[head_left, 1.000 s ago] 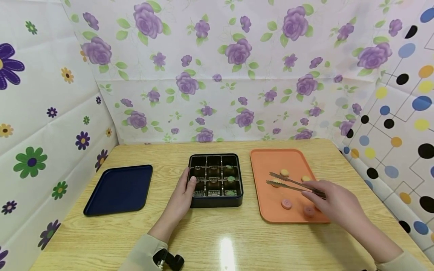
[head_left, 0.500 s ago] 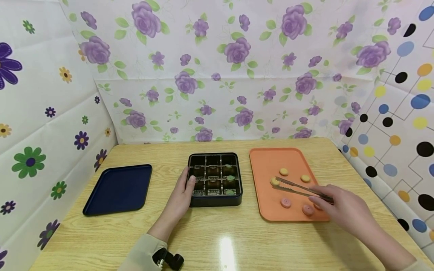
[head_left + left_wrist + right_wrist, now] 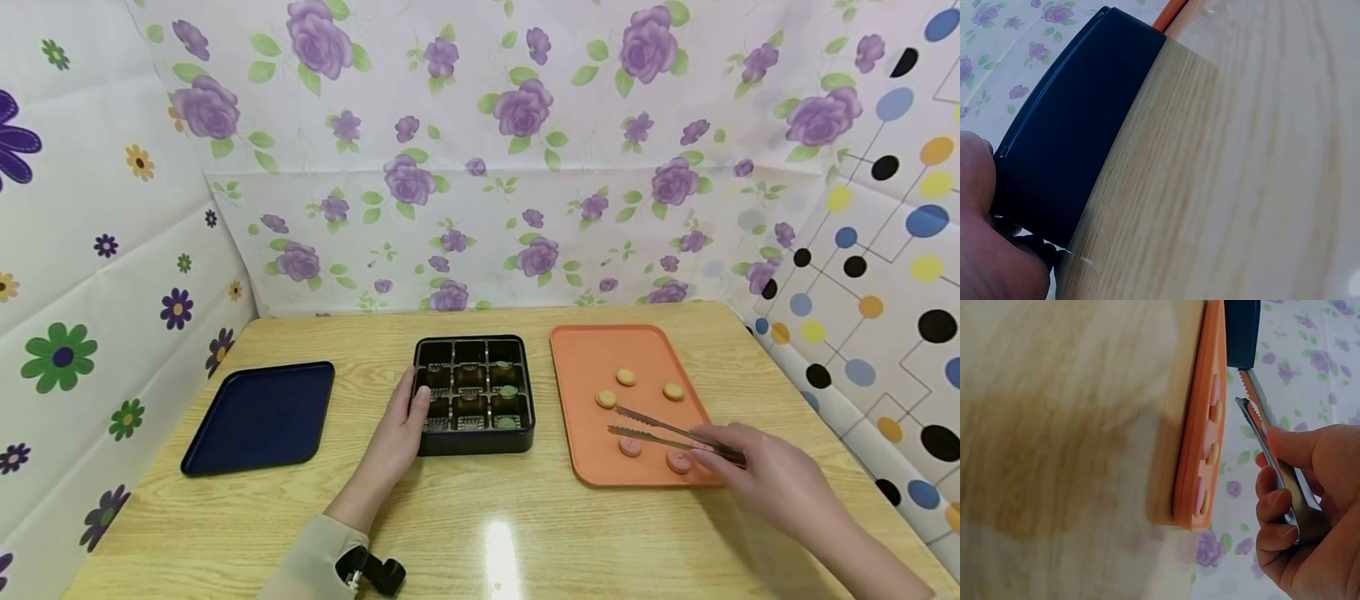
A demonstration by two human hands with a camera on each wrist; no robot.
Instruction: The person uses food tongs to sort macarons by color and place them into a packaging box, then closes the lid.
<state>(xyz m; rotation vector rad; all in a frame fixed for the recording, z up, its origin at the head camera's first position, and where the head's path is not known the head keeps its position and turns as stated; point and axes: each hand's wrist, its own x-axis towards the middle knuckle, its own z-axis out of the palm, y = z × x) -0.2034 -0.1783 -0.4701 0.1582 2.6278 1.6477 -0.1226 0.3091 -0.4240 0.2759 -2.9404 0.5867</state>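
Observation:
My left hand (image 3: 392, 433) holds the left side of a black divided box (image 3: 474, 442), thumb over its rim. Green round pieces (image 3: 508, 392) lie in the box's right-hand compartments. In my right hand (image 3: 776, 475) are metal tongs (image 3: 660, 422) with serrated tips, held apart and with nothing between them. They hover over an orange tray (image 3: 592, 350), above a pink round piece (image 3: 630, 447). A yellow round cookie (image 3: 606, 399) lies just beyond the tips. Curled fingers (image 3: 1275, 503) wrap the tongs in the right wrist view.
Two more yellow cookies (image 3: 626, 377) and another pink piece (image 3: 678, 461) lie on the orange tray, with one more pink piece partly hidden by the right hand. A dark blue tray (image 3: 258, 419) lies at the left on the wooden table (image 3: 435, 533). Patterned cloth walls enclose the table.
The tongs first moved over the leftmost yellow cookie, then came back toward me and the pink pieces. The cookie stays on the tray. My left hand keeps its place on the box.

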